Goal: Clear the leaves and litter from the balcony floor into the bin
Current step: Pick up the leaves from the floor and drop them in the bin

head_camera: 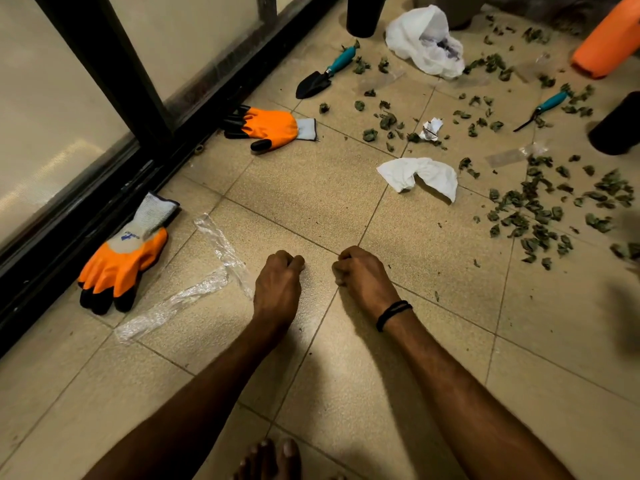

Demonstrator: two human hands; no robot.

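Left hand (pixel 278 282), right hand (pixel 363 275) resting on beige tiled floor (pixel 311 202), both curled into fists, nothing showing inside.
Scattered dried green leaves (pixel 540 209) lying far right, well apart from hands; bin not showing.
Risk: bare-handed scooping crumbling leaves, scattering bits wider.
Clear crinkled plastic strip (pixel 221 251) lying flat near left, long axis running far-left to near-right.

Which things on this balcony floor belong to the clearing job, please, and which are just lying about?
For the job: scattered leaves, white tissue, crumpled paper scrap, clear plastic strips, white plastic bag.

Lying about: nearer orange glove, farther orange glove, trowel, teal-handled pruner, top black pot, right black pot, orange container.
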